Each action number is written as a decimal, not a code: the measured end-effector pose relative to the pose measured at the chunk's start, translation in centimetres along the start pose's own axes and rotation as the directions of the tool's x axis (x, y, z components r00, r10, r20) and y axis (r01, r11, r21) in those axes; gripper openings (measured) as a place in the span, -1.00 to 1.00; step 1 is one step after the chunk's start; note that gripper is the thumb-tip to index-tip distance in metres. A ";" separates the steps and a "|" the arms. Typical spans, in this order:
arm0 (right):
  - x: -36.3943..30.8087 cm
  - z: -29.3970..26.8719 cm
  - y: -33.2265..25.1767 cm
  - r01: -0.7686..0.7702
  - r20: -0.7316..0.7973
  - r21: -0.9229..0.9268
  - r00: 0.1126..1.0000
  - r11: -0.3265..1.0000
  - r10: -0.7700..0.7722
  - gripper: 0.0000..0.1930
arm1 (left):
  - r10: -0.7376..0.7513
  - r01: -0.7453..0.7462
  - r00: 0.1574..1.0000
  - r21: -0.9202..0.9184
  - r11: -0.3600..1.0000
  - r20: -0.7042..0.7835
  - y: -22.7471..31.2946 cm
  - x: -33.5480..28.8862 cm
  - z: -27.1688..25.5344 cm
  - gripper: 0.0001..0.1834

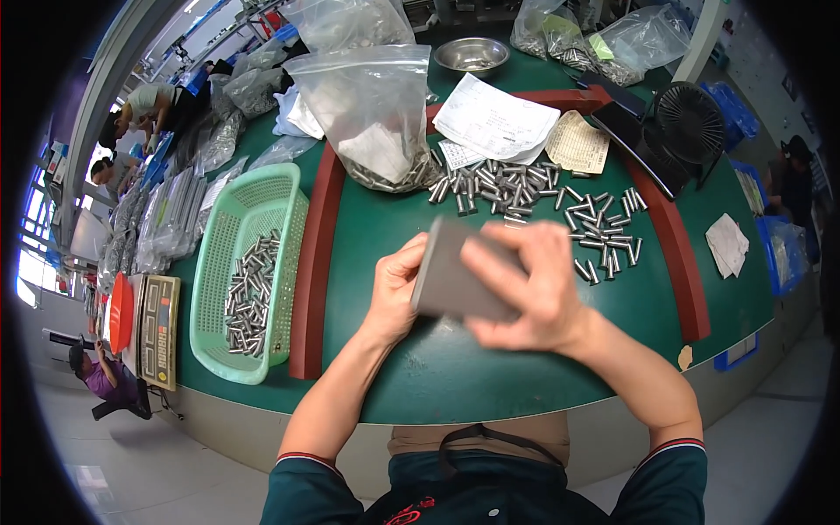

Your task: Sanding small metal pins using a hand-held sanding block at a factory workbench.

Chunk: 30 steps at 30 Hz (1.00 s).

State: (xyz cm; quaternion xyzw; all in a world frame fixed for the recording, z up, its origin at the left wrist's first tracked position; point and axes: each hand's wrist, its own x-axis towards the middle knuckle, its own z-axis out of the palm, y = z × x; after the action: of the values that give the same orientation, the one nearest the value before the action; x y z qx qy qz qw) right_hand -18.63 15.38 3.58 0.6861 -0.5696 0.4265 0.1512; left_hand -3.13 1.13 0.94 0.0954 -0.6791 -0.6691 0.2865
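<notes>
Over the middle of the table, my left hand [392, 296] is closed on the left edge of a flat, rectangular grey block [451, 293], which is tilted up. My right hand [551, 302] lies across the block's right side, a finger over its face and the thumb near its lower edge; motion smears these fingers. Whether a small part sits between that hand and the block, I cannot tell. Beyond my hands lies a heap of short, headed metal pins [499, 184], with more loose pins [604, 227] spread to its right.
A green plastic basket [293, 254] holding pins stands at left. Red-brown bars [669, 245] frame the work area. Behind the heap are a large clear bag [367, 105], papers [494, 118] and a metal bowl [472, 54]. A black fan [687, 122] and a cloth [727, 245] are at right.
</notes>
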 end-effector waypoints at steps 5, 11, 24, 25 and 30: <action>0.3 -0.7 1.1 -0.022 -0.078 -0.024 0.997 0.999 0.020 -0.25 | -0.038 0.036 0.996 -0.025 0.999 -0.079 -0.9 0.0 -0.6 -0.84; -0.2 -0.7 5.1 -0.184 -0.135 -0.171 0.978 0.968 0.162 -0.25 | -0.045 0.043 0.998 -0.042 0.998 -0.046 -0.3 -0.1 -0.2 -0.86; -0.1 0.3 -0.5 0.097 0.009 0.019 0.995 0.995 -0.097 -0.29 | -0.074 0.077 0.997 -0.081 0.994 0.038 0.1 -0.5 0.1 -0.85; 0.4 0.1 1.4 0.003 -0.046 -0.035 0.999 0.999 -0.005 -0.32 | -0.196 0.189 0.979 -0.109 0.976 -0.057 0.0 -0.4 0.5 -0.88; 0.1 -1.3 3.9 -0.246 -0.146 -0.186 0.964 0.951 0.221 -0.25 | -0.113 0.116 0.993 -0.075 0.990 0.038 0.0 0.0 -0.1 -0.93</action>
State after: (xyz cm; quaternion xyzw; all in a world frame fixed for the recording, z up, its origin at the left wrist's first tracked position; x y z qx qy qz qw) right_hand -22.72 14.98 3.33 0.5671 -0.6769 0.4228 0.2034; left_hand -3.10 1.08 0.89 0.1117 -0.6510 -0.7117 0.2394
